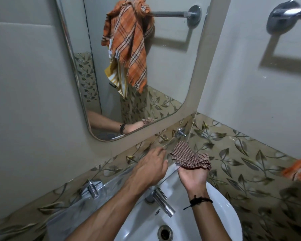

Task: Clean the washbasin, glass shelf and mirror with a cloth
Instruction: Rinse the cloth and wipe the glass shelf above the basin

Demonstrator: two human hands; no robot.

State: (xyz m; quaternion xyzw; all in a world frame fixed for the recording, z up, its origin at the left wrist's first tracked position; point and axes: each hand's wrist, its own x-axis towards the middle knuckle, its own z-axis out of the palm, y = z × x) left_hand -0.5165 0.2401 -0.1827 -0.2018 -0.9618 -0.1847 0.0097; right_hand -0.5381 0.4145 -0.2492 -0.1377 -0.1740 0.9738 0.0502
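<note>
- The right hand (192, 176), centre of frame, has its grip closed on a bunched brown checked cloth (189, 158), held over the glass shelf (109, 184), probably to wipe it.
- The left hand (149, 169) rests open-fingered on the shelf edge, holding nothing, likely for steadiness.
- White washbasin (222, 214) below; mirror (163, 70) upper centre; leaf-patterned tiles (241, 153) around.

A home bathroom is showing: white ceramic washbasin (222, 214) at six o'clock, rounded wall mirror (163, 66) at twelve, leaf-patterned tiles (241, 159).

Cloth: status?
Right hand gripping bunched checked cloth over glass shelf. Left hand empty, open, above shelf. Nothing blocking.
</note>
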